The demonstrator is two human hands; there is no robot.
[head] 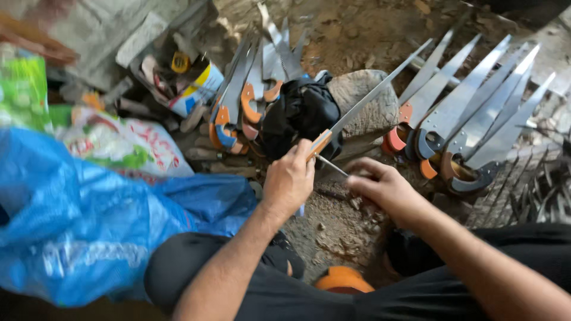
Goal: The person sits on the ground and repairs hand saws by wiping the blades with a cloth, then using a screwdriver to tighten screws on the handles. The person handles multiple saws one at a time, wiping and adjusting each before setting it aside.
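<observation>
My left hand point(290, 177) grips the orange handle end of a long steel scissor blade point(373, 94), which points up and right across a grey stone point(364, 102). Close to its right, my right hand point(380, 185) pinches a thin metal rod point(331, 166) whose tip reaches toward the blade's handle. A black cloth point(300, 116) lies bunched just above my left hand.
Several scissor halves with orange and blue handles fan out at the right point(470, 113) and upper middle point(247, 89). A blue plastic sack point(77, 220) fills the left. A can of tools point(190, 83) stands at the back. Dark metal pieces point(544, 190) lie at far right on dirt ground.
</observation>
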